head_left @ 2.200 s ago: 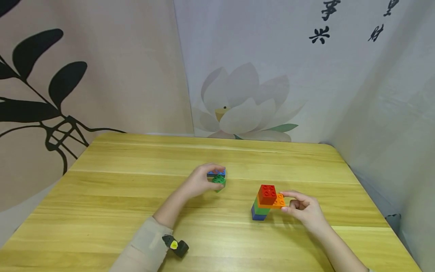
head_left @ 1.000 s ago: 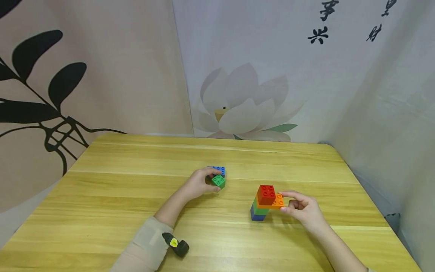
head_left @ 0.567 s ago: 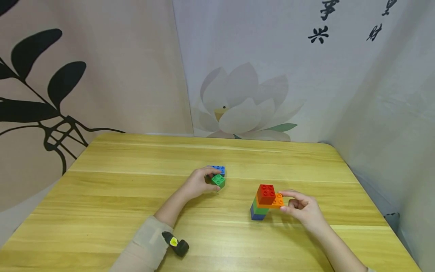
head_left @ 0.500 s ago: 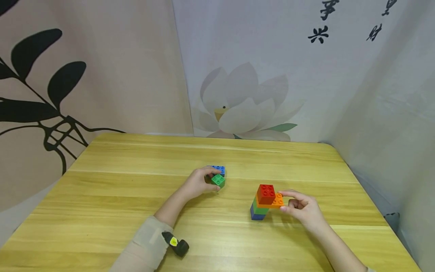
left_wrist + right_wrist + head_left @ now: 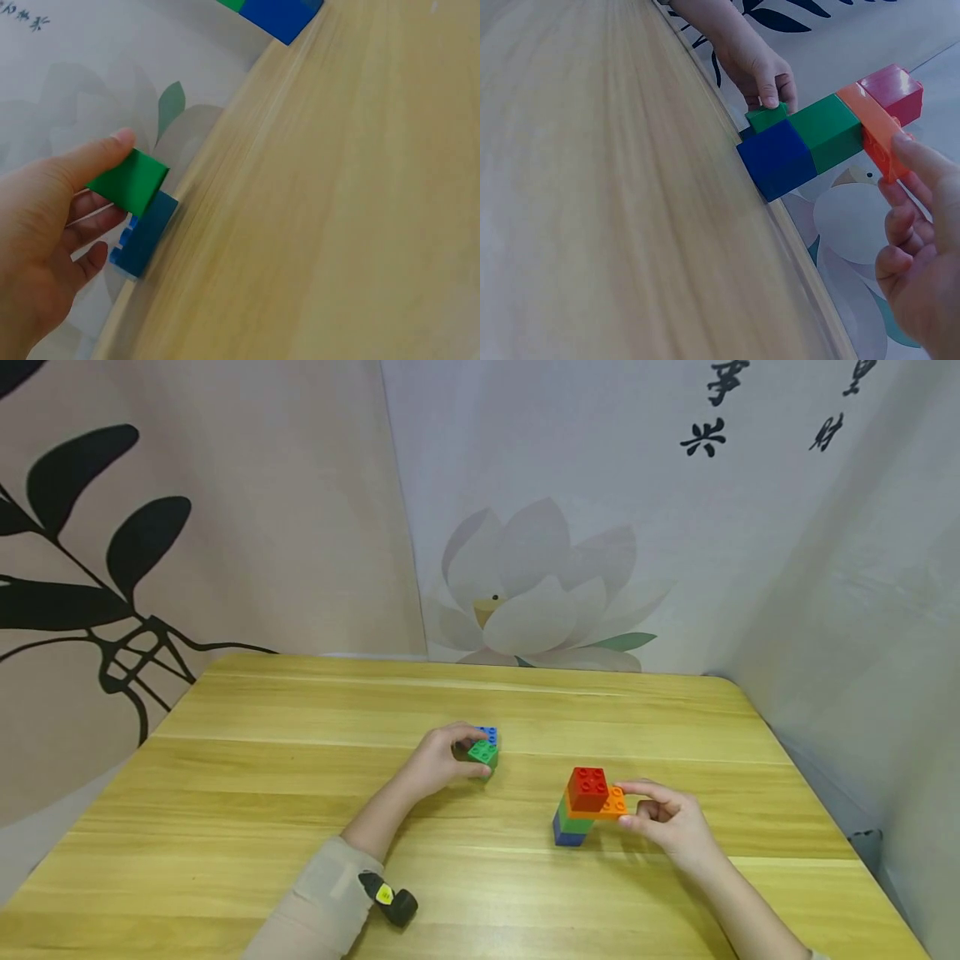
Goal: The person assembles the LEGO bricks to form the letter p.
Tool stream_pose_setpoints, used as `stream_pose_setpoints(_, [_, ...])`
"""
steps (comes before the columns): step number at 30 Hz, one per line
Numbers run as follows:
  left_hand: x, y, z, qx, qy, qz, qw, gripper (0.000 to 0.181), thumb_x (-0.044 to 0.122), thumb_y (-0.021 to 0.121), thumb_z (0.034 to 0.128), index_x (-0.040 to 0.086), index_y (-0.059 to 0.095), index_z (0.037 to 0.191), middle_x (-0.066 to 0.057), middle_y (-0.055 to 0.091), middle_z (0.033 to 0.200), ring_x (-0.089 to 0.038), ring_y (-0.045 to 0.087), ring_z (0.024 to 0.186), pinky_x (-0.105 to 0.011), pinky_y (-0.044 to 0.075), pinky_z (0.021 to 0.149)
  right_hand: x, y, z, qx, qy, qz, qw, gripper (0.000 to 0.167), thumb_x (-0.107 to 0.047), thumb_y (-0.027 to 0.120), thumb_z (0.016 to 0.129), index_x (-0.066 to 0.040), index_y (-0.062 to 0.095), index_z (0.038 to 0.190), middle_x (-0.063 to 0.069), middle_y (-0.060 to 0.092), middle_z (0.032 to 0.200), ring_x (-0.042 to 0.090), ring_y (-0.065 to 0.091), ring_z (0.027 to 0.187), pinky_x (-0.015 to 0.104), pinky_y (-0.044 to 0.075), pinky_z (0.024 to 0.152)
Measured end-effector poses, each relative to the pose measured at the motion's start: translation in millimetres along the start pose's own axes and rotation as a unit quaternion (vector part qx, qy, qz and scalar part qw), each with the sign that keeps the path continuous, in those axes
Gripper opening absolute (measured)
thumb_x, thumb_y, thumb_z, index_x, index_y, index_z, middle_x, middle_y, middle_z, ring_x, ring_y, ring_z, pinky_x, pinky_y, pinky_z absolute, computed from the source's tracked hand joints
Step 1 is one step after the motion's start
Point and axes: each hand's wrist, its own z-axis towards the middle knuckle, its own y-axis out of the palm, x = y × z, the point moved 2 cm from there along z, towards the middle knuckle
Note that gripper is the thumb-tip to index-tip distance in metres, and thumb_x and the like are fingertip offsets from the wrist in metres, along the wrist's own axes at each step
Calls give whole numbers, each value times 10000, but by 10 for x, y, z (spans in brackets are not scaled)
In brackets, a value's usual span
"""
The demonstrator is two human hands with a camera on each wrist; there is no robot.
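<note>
My left hand (image 5: 437, 766) pinches a small green toy building brick (image 5: 483, 752) between thumb and fingers. Partly behind it is a blue brick (image 5: 491, 734) on the table; in the left wrist view, the green brick (image 5: 133, 184) overlaps the upper end of the blue brick (image 5: 146, 236), and whether they touch I cannot tell. To the right stands a brick tower: blue (image 5: 569, 839) at the bottom, then green (image 5: 577, 825), a longer orange brick (image 5: 615, 802), and red (image 5: 588, 788) on top. The jutting end of the orange brick is held between the thumb and forefinger of my right hand (image 5: 671, 822).
The wooden table (image 5: 300, 710) runs back to a printed curtain (image 5: 315, 527) with leaf and flower pictures. A black wrist device (image 5: 390, 897) is strapped on the left sleeve (image 5: 322, 902).
Since half a second ago, the left hand has lifted the green brick slightly and shifted it a little right, covering more of the blue brick. The right hand and tower look unmoved.
</note>
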Motion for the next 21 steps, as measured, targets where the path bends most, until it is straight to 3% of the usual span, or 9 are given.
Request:
stream_pose_setpoints(5, [89, -30, -10, 45, 87, -215, 9997, 476, 187, 837, 742, 56, 660, 1165, 33, 620, 1064, -149, 579, 929, -308, 514, 802, -7, 6, 2, 11, -32, -19, 10000, 384, 138, 680, 788, 1, 662, 1146, -20, 531, 648, 48, 440, 560, 309, 329, 425])
stream_pose_setpoints(21, [424, -65, -27, 354, 537, -365, 9973, 420, 213, 853, 718, 107, 682, 1087, 69, 603, 962, -159, 580, 859, -279, 524, 715, 7, 4, 6, 32, -97, 58, 9999, 397, 152, 680, 775, -17, 674, 1135, -22, 530, 645, 40, 434, 554, 323, 309, 414])
